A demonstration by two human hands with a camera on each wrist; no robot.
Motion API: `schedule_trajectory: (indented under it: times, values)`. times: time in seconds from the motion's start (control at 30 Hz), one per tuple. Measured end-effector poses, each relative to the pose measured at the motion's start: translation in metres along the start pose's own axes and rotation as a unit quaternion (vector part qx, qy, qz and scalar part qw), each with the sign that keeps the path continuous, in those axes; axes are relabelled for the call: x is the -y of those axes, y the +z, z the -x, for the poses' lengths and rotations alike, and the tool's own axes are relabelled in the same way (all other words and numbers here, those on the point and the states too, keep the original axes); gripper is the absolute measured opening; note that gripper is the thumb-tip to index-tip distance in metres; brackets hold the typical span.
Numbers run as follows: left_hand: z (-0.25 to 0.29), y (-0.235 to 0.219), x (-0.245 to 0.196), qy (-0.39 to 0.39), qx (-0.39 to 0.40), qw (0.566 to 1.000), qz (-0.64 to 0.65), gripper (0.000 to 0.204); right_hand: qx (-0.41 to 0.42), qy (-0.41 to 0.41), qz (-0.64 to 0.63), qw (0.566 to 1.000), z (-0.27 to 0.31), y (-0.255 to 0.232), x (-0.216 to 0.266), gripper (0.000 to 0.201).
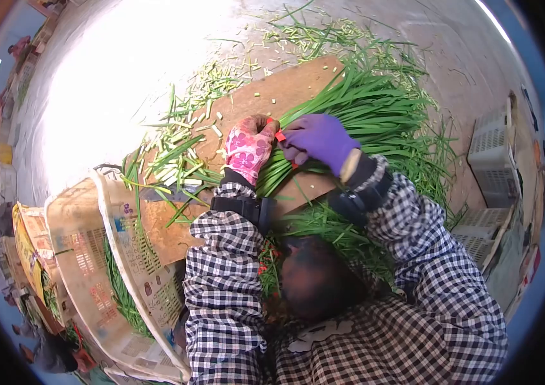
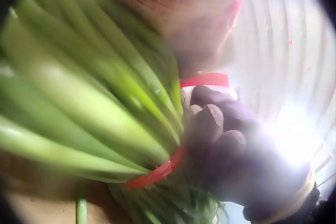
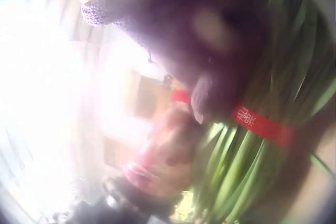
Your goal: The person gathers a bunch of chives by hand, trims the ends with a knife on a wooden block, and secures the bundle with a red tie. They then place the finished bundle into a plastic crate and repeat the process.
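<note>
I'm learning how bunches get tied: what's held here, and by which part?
The left hand pinches red tape on a stretch off the green bunch. What the right hand grips, if anything, is hidden.

Glossy plastic tape (image 2: 160, 173), smooth leaves (image 2: 105, 90), cloth sleeves (image 1: 224, 295)

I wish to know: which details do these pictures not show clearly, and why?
Printing on the red tape: right wrist view; too blurred to read surely.
Whether the right hand pinches the tape: head view; its own fingers hide the contact.
Part of the left hand: left wrist view; cut off by the top edge.
Ends of the green leaves: left wrist view; cut off by the left edge.
Floor, upper left: head view; washed out by glare.
</note>
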State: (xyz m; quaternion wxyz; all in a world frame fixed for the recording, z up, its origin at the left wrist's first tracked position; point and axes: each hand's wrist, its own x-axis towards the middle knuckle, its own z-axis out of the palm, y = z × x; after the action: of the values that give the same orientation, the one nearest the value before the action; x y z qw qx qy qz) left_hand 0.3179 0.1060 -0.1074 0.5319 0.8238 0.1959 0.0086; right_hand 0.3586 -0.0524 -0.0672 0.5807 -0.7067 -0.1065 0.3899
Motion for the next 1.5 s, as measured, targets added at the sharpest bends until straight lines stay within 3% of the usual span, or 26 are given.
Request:
schedule_trajectory:
  times: [0.07, 0.1, 0.13, 0.2, 0.23, 0.27, 0.3, 0.33, 0.37, 0.4, 0.47, 0.5, 0.57, 0.6, 0.67, 0.83, 0.9, 1.07, 1.13, 1.3, 1.33, 1.37, 1.4, 1.43, 1.47, 1.5]
  values:
    - [-0.003, 0.001, 0.007, 0.000, -0.013, 1.000, -0.009, 0.029, 0.004, -0.042, 0.051, 0.998, 0.013, 0.001, 0.000, 0.018]
    - [-0.001, 0.001, 0.006, 0.001, -0.011, 1.000, 0.011, 0.028, -0.106, -0.187, 0.284, 0.934, 0.028, 0.008, 0.003, 0.016]
    - [-0.001, 0.002, 0.007, 0.000, -0.011, 1.000, 0.010, 0.028, -0.106, -0.187, 0.283, 0.935, 0.033, 0.010, 0.000, 0.016]
    - [0.000, 0.003, 0.007, -0.002, -0.030, 1.000, 0.001, 0.028, -0.222, -0.265, 0.320, 0.882, 0.042, 0.015, 0.004, 0.021]
    - [0.000, 0.002, 0.008, -0.003, -0.031, 1.000, 0.001, 0.028, -0.245, -0.236, 0.285, 0.896, 0.052, 0.012, 0.012, 0.029]
    - [0.003, -0.002, 0.001, 0.011, -0.035, 0.999, -0.012, 0.028, -0.244, -0.237, 0.285, 0.896, 0.055, 0.012, 0.020, 0.029]
    - [0.006, -0.001, -0.003, 0.025, -0.035, 0.999, -0.026, 0.028, -0.194, -0.184, 0.346, 0.899, 0.057, 0.011, 0.027, 0.033]
    - [0.004, -0.002, -0.001, -0.010, 0.001, 1.000, 0.022, 0.027, -0.148, -0.128, 0.403, 0.894, 0.058, 0.010, 0.030, 0.036]
    - [-0.001, -0.001, 0.005, 0.004, 0.009, 1.000, -0.021, 0.027, -0.125, -0.168, 0.466, 0.860, 0.049, 0.010, 0.023, 0.039]
    - [-0.003, -0.002, 0.002, 0.019, 0.012, 0.998, -0.065, 0.026, -0.131, -0.171, 0.467, 0.858, 0.038, 0.009, 0.017, 0.039]
    - [-0.005, -0.007, 0.002, -0.003, 0.043, 0.996, -0.076, 0.025, -0.123, -0.234, 0.535, 0.802, 0.018, 0.011, 0.015, 0.042]
    - [-0.009, -0.010, 0.009, -0.001, 0.084, 0.996, -0.030, 0.025, -0.084, -0.184, 0.568, 0.798, 0.013, 0.013, 0.021, 0.040]
    - [-0.012, -0.012, 0.014, -0.015, 0.141, 0.989, 0.044, 0.024, -0.041, -0.184, 0.585, 0.789, 0.005, 0.013, 0.020, 0.038]
    - [-0.014, -0.013, 0.013, -0.014, 0.139, 0.989, 0.044, 0.024, -0.002, -0.186, 0.605, 0.774, 0.000, 0.012, 0.020, 0.037]
    - [-0.013, -0.011, 0.009, -0.009, 0.138, 0.990, -0.010, 0.025, -0.007, -0.211, 0.587, 0.782, -0.004, 0.005, 0.013, 0.032]
    - [-0.002, -0.004, -0.001, -0.034, 0.061, 0.997, -0.022, 0.026, -0.013, -0.311, 0.642, 0.700, -0.009, 0.005, 0.007, 0.035]
    - [0.004, -0.002, -0.009, -0.024, 0.012, 0.998, -0.061, 0.025, -0.012, -0.320, 0.640, 0.698, -0.006, 0.005, 0.005, 0.036]
    - [0.000, -0.003, 0.000, -0.033, 0.020, 0.996, -0.080, 0.027, -0.026, -0.373, 0.613, 0.696, -0.009, -0.001, -0.012, 0.039]
    - [0.003, -0.001, 0.004, -0.023, -0.011, 0.997, -0.070, 0.028, -0.030, -0.292, 0.631, 0.717, -0.006, -0.003, -0.013, 0.039]
    - [0.020, -0.006, 0.003, -0.023, -0.057, 0.998, -0.012, 0.025, -0.078, -0.247, 0.576, 0.775, -0.007, -0.010, -0.025, 0.041]
    - [0.028, -0.007, 0.000, -0.018, -0.055, 0.998, -0.011, 0.025, -0.102, -0.255, 0.519, 0.809, -0.008, -0.012, -0.026, 0.042]
    - [0.037, -0.007, -0.001, 0.022, -0.076, 0.997, -0.018, 0.024, -0.125, -0.263, 0.457, 0.840, -0.011, -0.014, -0.027, 0.043]
    - [0.044, -0.007, -0.004, 0.064, -0.096, 0.993, -0.025, 0.023, -0.132, -0.265, 0.458, 0.838, -0.014, -0.019, -0.023, 0.043]
    - [0.048, -0.005, -0.002, 0.105, -0.110, 0.987, -0.058, 0.023, -0.059, -0.220, 0.457, 0.860, -0.019, -0.024, -0.019, 0.043]
    - [0.050, -0.001, 0.002, 0.237, -0.152, 0.952, -0.118, 0.013, 0.012, -0.171, 0.453, 0.875, -0.025, -0.029, -0.014, 0.042]
    - [0.055, -0.002, -0.006, 0.302, -0.109, 0.914, -0.248, 0.012, 0.004, -0.172, 0.454, 0.874, -0.034, -0.034, -0.007, 0.042]
